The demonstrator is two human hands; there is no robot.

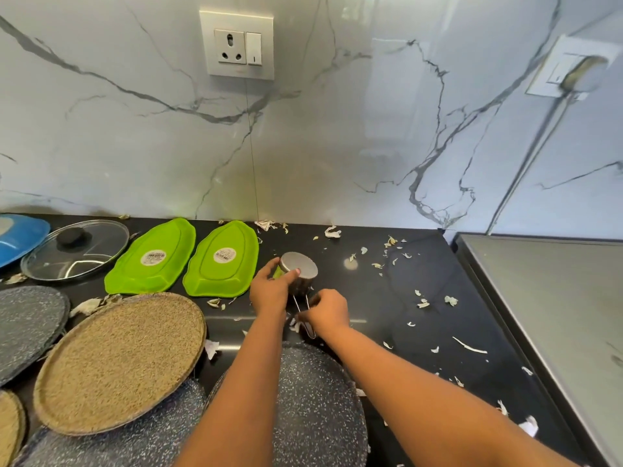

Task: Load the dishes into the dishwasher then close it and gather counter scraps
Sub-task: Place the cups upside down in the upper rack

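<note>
We see the steel cup upside down on the black counter. Left hand grips its body, right hand pinches its wire handle. Likely light, rigid, slippery; best held by the body.

The blue dish is cut off left; the wall plug is blurred, perhaps.
</note>
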